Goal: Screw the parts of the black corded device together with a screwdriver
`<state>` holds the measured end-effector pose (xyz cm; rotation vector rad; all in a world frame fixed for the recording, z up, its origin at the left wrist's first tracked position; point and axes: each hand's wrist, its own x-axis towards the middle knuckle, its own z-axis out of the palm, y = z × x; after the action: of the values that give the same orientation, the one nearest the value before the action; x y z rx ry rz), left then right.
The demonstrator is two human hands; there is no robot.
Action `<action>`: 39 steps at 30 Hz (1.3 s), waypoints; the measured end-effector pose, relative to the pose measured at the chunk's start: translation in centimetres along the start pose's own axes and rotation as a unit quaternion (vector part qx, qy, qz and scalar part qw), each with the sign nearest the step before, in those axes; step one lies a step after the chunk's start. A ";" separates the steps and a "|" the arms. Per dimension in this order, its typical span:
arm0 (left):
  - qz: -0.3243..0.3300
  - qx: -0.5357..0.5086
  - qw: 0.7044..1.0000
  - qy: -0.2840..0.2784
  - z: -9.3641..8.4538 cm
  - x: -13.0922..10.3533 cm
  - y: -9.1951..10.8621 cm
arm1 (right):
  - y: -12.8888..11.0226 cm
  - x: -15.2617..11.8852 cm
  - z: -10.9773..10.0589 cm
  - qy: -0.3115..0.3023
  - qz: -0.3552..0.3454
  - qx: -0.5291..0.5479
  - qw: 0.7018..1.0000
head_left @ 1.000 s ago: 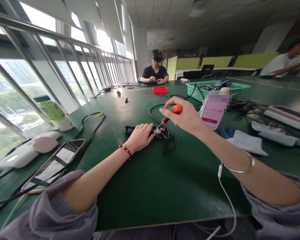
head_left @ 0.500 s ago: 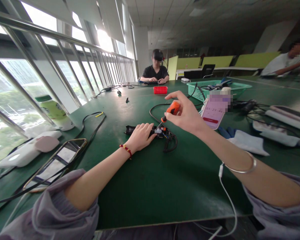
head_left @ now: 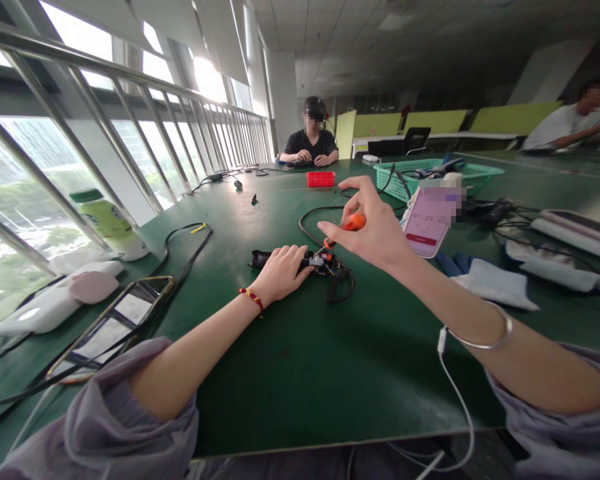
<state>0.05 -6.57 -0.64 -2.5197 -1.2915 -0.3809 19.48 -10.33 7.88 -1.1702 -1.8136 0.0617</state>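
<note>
My left hand [head_left: 283,270] is closed over a black elongated device [head_left: 264,259] lying on the green table, pinning it down. At its right end wires and small parts [head_left: 325,263] are exposed, with a black cable [head_left: 351,283] curling around them. My right hand [head_left: 373,227] has a screwdriver [head_left: 355,221] with an orange and black handle. Its shaft slants down to the left, and the tip meets the exposed end beside my left fingertips. The thumb and index finger are spread, while the handle rests against the other fingers and palm, partly hidden.
A phone [head_left: 427,223] showing a timer leans on the right, near a glove [head_left: 493,283]. Behind it sits a green basket [head_left: 393,183]. A red box [head_left: 321,179] stands farther back. Another phone [head_left: 120,327] and a bottle [head_left: 110,225] are at left. A person [head_left: 310,140] sits opposite.
My right thumb and index finger have spread apart, and the screwdriver's handle has tilted and turned in the hand. My left hand and the device have stayed in place.
</note>
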 end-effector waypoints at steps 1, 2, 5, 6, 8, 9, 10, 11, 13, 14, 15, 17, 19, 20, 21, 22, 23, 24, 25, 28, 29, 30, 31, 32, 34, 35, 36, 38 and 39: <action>-0.001 0.000 1.000 -0.001 0.0 0.0 0.0 | 0.0 0.0 0.0 0.005 0.004 -0.019 1.000; -0.002 0.000 1.000 -0.001 0.0 0.0 0.0 | 0.0 0.0 0.0 0.003 0.007 -0.033 0.999; -0.004 -0.003 1.000 0.001 0.0 0.1 0.1 | -0.1 0.0 0.0 -0.013 -0.001 -0.018 1.000; -0.003 -0.004 1.000 0.002 0.0 0.1 0.0 | -0.1 0.0 -0.1 -0.021 -0.004 0.000 1.000; -0.002 -0.005 1.000 0.004 0.1 0.1 0.0 | -0.2 0.1 -0.2 -0.023 0.000 0.025 0.999; -0.001 -0.005 1.000 0.004 0.1 0.1 0.0 | -0.2 0.1 -0.2 -0.019 0.005 0.021 1.000; 0.000 -0.004 1.000 0.003 0.1 0.1 0.0 | -0.3 0.1 -0.3 -0.015 0.009 0.007 1.000; 0.001 -0.003 1.000 0.002 0.1 0.1 0.0 | -0.4 0.0 -0.3 -0.009 0.013 -0.016 1.000; 0.000 0.000 1.000 0.000 0.1 0.1 0.0 | -0.4 0.0 -0.3 0.000 0.021 -0.061 0.998; -0.001 0.000 1.000 0.001 0.1 0.1 0.0 | -0.4 -0.1 -0.3 -0.003 0.022 -0.068 0.997; -0.002 0.001 1.000 0.002 0.1 0.1 0.0 | -0.3 -0.1 -0.2 -0.009 0.021 -0.062 0.998; -0.002 -0.001 1.000 0.005 0.1 0.0 0.0 | -0.2 0.0 -0.1 -0.026 0.010 -0.018 0.999; -0.001 -0.005 1.000 0.005 0.1 0.0 0.0 | 0.0 0.0 -0.1 -0.031 -0.003 0.028 0.999; -0.001 -0.007 1.000 0.004 0.0 0.0 0.0 | 0.0 0.1 -0.1 -0.026 -0.006 0.038 0.999; -0.001 -0.008 1.000 0.002 0.0 0.0 0.0 | 0.0 0.1 -0.2 -0.019 -0.003 0.035 0.999; -0.002 -0.008 1.000 0.000 0.0 0.0 0.0 | -0.1 0.1 -0.2 -0.013 0.002 0.022 1.000; -0.003 -0.008 1.000 -0.001 0.0 0.0 0.0 | -0.1 0.1 -0.2 -0.011 0.007 0.005 1.000; -0.004 -0.006 1.000 -0.001 0.0 0.0 0.0 | -0.2 0.0 -0.3 -0.014 0.010 -0.011 1.000; -0.004 -0.005 1.000 -0.001 0.0 0.0 0.0 | -0.2 0.0 -0.3 -0.019 0.011 -0.021 1.000; -0.001 0.000 1.000 0.001 0.1 0.0 0.0 | -0.3 -0.1 -0.3 -0.036 -0.008 0.000 0.999; 0.001 0.002 1.000 0.002 0.2 0.0 -0.1 | -0.3 -0.2 -0.2 -0.035 -0.017 0.010 0.999; 0.001 0.003 1.000 0.003 0.2 0.0 -0.1 | -0.4 -0.2 -0.2 -0.025 -0.024 0.013 0.999; 0.001 0.004 1.000 0.004 0.3 0.0 -0.1 | -0.4 -0.2 -0.1 -0.014 -0.030 0.009 0.999; 0.001 0.004 1.000 0.005 0.3 0.0 -0.2 | -0.4 -0.3 0.0 -0.005 -0.032 -0.003 0.999; 0.001 0.006 1.000 0.007 0.3 0.0 -0.2 | -0.5 -0.4 0.1 0.005 -0.015 -0.047 0.999; 0.002 0.006 1.000 0.007 0.2 0.0 -0.1 | -0.5 -0.4 0.2 -0.002 -0.004 -0.066 0.998; 0.003 0.007 1.000 0.007 0.2 0.0 -0.1 | -0.6 -0.5 0.2 -0.013 0.003 -0.073 0.997; 0.005 0.009 1.000 0.008 0.1 0.0 0.0 | -0.5 -0.5 0.3 -0.029 0.003 -0.042 0.999; 0.005 0.009 1.000 0.009 0.0 0.0 0.0 | -0.5 -0.5 0.3 -0.032 -0.003 -0.013 0.999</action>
<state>0.02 -6.54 -0.68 -2.5017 -1.2697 -0.3864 18.95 -10.81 7.61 -1.1937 -1.8782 0.0723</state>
